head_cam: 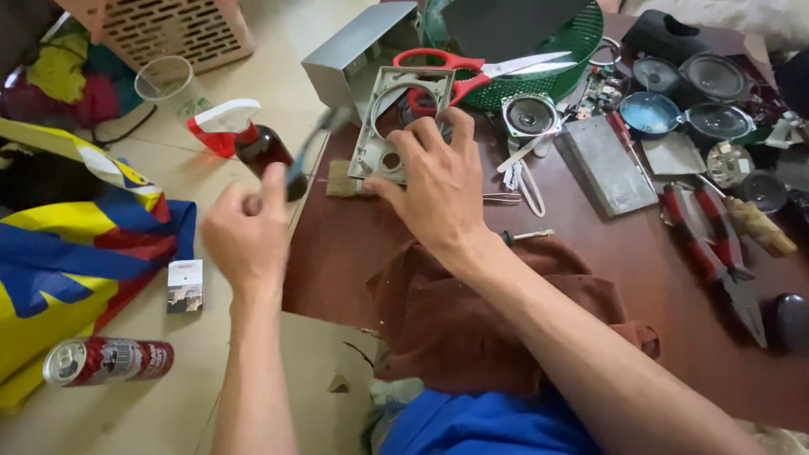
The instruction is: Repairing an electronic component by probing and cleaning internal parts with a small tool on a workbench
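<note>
Pressing down on a grey plastic speaker frame (pixel 396 118), the right hand (pixel 438 190) is seen with fingers spread over its lower edge and round opening; nothing is clamped, the frame is only held flat against the dark red tabletop (pixel 607 253). The left hand (pixel 249 232) is closed around a thin tool (pixel 308 152), whose tip is blurred and cannot be identified; it points toward the frame's left edge. A small brush (pixel 341 181) is partly covered by the right thumb. Red-handled scissors (pixel 472 72) are laid across the frame's top and a green basket (pixel 548 59), which is cut off by the picture's upper edge. A grey metal box (pixel 350 59) is seen just behind the frame. A brown spray bottle (pixel 253 143) is partly hidden behind the left hand. A brown cloth (pixel 472 312) is spread under the right forearm. Loose speaker cones (pixel 691 101) and red-handled pliers (pixel 716 244) are scattered to the right, some too dark to make out.
</note>
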